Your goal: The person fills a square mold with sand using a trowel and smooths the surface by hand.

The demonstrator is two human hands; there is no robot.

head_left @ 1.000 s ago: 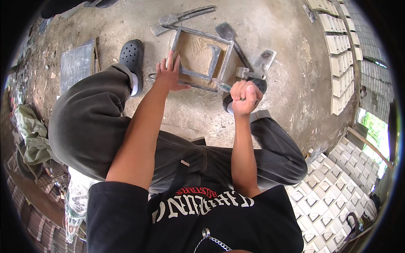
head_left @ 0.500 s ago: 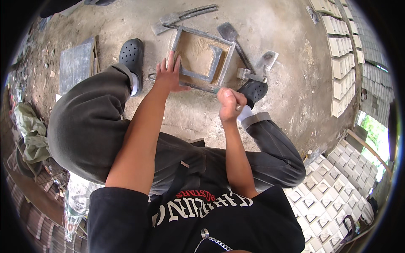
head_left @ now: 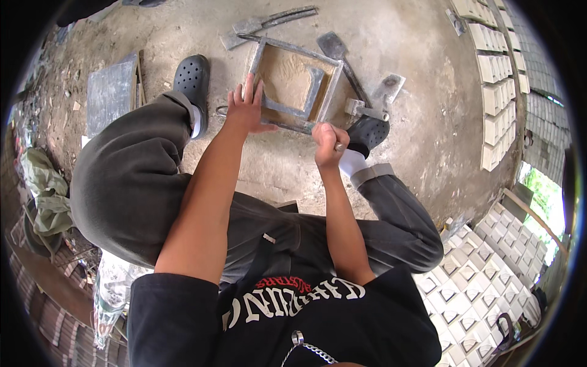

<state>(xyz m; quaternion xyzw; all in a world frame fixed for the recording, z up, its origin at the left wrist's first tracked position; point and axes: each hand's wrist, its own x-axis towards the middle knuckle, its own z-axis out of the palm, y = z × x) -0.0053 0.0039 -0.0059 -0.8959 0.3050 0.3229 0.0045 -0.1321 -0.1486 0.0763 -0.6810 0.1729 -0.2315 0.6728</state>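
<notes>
A square metal mould frame (head_left: pixel 333 84) lies on the floor between my feet. Inside it are a tan, powdery fill (head_left: pixel 287 72) and a grey curved insert (head_left: pixel 313 92). My left hand (head_left: pixel 246 111) rests with fingers spread at the frame's left side and near-left corner. My right hand (head_left: pixel 329 144) is a fist at the near-right corner. Out of the fist sticks the round end of a slim metal handle (head_left: pixel 339 147); the tool's other end is hidden by the hand and frame, so its kind is unclear.
Beyond the frame lie a flat-bladed tool (head_left: pixel 333 46) and metal bars (head_left: pixel 287 17). A hammer-like tool (head_left: pixel 370 111) and a small trowel plate (head_left: pixel 390 87) are by my right shoe (head_left: pixel 370 133). A grey board (head_left: pixel 112 92) lies left. Pale cast blocks (head_left: pixel 471 287) stand in rows right.
My right fist has shifted slightly left along the frame's near edge, and the handle end now shows more plainly. The left hand stays in place on the frame.
</notes>
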